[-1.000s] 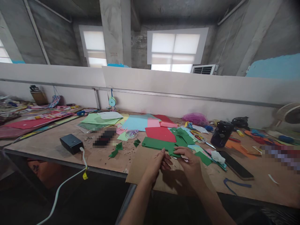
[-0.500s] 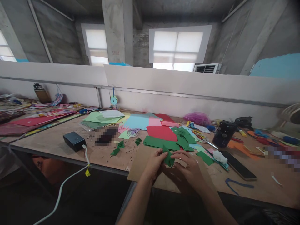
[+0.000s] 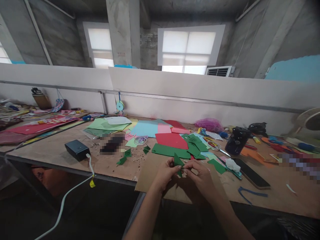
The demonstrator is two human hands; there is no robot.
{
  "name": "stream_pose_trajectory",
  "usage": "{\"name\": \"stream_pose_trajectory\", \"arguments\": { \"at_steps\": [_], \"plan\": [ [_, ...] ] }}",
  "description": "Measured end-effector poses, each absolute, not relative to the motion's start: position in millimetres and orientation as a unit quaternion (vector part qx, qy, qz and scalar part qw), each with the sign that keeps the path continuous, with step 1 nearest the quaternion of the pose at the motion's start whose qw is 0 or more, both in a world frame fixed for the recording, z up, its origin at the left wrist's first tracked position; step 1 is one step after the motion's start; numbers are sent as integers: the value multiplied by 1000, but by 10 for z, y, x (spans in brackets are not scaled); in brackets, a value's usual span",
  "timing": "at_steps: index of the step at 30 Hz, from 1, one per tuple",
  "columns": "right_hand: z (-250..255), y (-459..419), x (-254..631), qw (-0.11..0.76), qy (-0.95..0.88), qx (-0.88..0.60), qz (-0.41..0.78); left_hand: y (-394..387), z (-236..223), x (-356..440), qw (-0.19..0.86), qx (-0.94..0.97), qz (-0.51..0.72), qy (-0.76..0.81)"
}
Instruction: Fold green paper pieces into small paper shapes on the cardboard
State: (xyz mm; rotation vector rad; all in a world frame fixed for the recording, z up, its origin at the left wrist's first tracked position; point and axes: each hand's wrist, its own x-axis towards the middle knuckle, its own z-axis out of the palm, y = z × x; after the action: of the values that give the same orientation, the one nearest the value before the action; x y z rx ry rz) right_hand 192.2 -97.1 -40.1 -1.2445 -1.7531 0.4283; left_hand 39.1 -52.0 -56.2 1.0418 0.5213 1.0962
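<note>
A folded piece of green paper (image 3: pixel 178 160) is pinched between my two hands, above a sheet of brown cardboard (image 3: pixel 147 178) at the table's front edge. My left hand (image 3: pixel 168 171) grips its left side between thumb and fingers. On the lower right side, the thumb and fingertips of my right hand (image 3: pixel 198 173) press together on the same paper. Fingers hide part of the folds. Just beyond lie a long green paper strip (image 3: pixel 170 151) and a heap of green paper pieces (image 3: pixel 196 145). Small folded green pieces (image 3: pixel 125 156) rest to the left.
Red paper (image 3: pixel 171 140) and light blue paper (image 3: pixel 146 128) lie farther back. A black box (image 3: pixel 77 149) with a white cable (image 3: pixel 67 196) stands left. To the right are a dark tumbler (image 3: pixel 237 140), a phone (image 3: pixel 252 175), white tissue (image 3: pixel 233 164) and a fan (image 3: pixel 310 120).
My right fingers have closed from a looser, spread hold into a tight pinch on the green paper. The paper has turned and shows a narrower shape. The view has shifted slightly.
</note>
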Motion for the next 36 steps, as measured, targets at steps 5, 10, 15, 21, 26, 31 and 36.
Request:
{"name": "stream_pose_trajectory", "arguments": {
  "at_steps": [5,10,15,21,26,31,36],
  "plan": [
    [-405,-975,1899,457,-696,-526,172,-528,-566,399,701,478,475,234],
    [-438,-961,1902,449,-691,-543,163,-510,-595,396,693,499,470,225],
    [-465,-952,1901,450,-681,-555,162,-539,-550,366,663,531,451,274],
    [-424,-977,1896,485,-653,-535,229,-548,-526,395,687,490,473,254],
    [-356,-989,1930,506,-603,-550,279,-530,-525,406,696,462,484,260],
    [-364,-981,1943,478,-623,-542,298,-518,-542,384,689,477,486,250],
    [-400,-964,1932,479,-628,-547,278,-534,-538,377,693,477,470,268]
  ]
}}
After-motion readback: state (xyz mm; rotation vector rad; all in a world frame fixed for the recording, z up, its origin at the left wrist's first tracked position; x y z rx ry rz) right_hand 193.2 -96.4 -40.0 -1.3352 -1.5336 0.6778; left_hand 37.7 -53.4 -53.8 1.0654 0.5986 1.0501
